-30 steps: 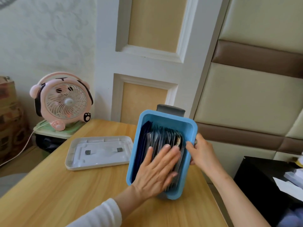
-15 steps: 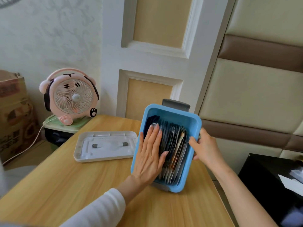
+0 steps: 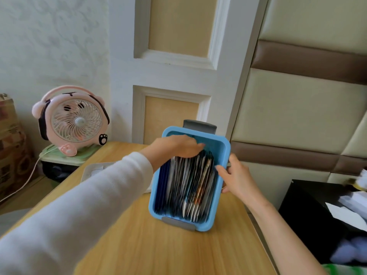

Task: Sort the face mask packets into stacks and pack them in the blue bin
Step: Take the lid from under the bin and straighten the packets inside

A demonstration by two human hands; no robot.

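The blue bin [image 3: 225,155] with grey end handles stands on the wooden table [image 3: 158,247], near its right edge. Several face mask packets [image 3: 190,189], mostly dark and white, stand on edge inside it in a row, leaning left. My left hand [image 3: 174,148] reaches across the bin's far end, its fingers lying over the packets' far top edges without gripping any. My right hand [image 3: 236,179] grips the bin's right wall, thumb inside the rim.
A white tray [image 3: 95,169] lies left of the bin, mostly hidden behind my sleeve. A pink fan [image 3: 75,122] stands on a low stand past the table's left corner. A black surface with papers [image 3: 317,205] is on the right.
My left hand has slid from lying flat on the middle of the packets to the far end of the bin. My right hand has stayed on the bin's right wall.
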